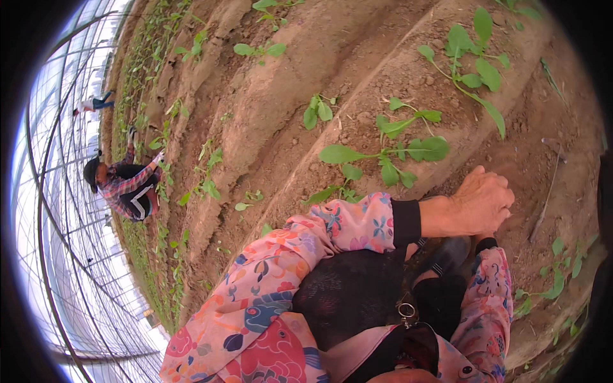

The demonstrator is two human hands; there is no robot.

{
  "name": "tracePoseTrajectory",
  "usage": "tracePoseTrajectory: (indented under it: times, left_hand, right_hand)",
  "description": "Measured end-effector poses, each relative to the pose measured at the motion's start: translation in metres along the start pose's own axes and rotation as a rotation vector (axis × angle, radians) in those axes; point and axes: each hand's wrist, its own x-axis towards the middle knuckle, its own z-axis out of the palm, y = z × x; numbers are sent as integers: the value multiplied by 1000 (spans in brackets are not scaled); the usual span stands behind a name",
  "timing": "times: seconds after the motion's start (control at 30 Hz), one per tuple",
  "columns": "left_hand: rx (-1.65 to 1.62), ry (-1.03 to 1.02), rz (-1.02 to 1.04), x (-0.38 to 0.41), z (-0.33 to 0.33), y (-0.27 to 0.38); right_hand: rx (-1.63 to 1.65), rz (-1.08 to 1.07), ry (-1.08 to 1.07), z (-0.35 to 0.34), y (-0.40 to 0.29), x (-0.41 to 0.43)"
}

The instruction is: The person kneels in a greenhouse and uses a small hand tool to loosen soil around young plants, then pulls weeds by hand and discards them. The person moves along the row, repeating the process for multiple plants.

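Observation:
My left hand (482, 201) is curled in front of my shins, knuckles up, above the bare soil of a furrow. What its fingers close around, if anything, is hidden. Just below it, my right hand (484, 236) is mostly covered by the left; only a bit near the wrist shows beyond the black cuff. Both sleeves are pink with a floral print. Near the left forearm grows a leafy green seedling (387, 157) on the raised soil bed (354, 119). Right of my hands, a thin-shafted hand tool (546, 201) lies on the soil, probably a small hoe.
A larger leafy plant (471, 62) stands farther along the bed. More seedlings (555, 282) grow at the right. At left, a person in a plaid shirt (127, 186) squats among plants, and another person (93, 104) is farther off. A greenhouse frame (62, 191) arches beyond.

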Motion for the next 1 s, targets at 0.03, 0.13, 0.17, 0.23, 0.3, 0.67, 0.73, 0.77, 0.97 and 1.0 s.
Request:
tracePoseTrajectory:
  times: [0.03,0.13,0.17,0.23,0.3,0.67,0.73,0.77,0.97,1.0]
  left_hand:
    - [-18,0,-83,-8,-4,-3]
    - [-374,-64,-280,-7,15,-16]
    - [-536,-79,-398,-7,21,-21]
    - [-756,-48,-599,-7,31,-28]
    - [-950,172,-774,-10,39,-34]
    - [-2102,231,-1029,-20,73,-78]
    - [-2245,259,-965,-18,72,-84]
    - [-2246,191,-967,-20,73,-94]
    - [-2210,357,-871,5,-2,-39]
    - [-2281,378,-828,8,-21,-36]
  right_hand:
    - [104,52,-14,12,-16,3]
    - [469,377,65,15,-35,19]
    - [659,540,123,17,-40,23]
    - [1076,911,342,11,-49,33]
    - [1319,1091,495,-7,-65,44]
    - [472,-89,206,-70,-150,39]
    - [303,-249,196,-80,-153,42]
    - [308,-243,170,-86,-156,39]
    - [394,-134,382,-125,-163,69]
    - [375,-134,435,-130,-168,82]
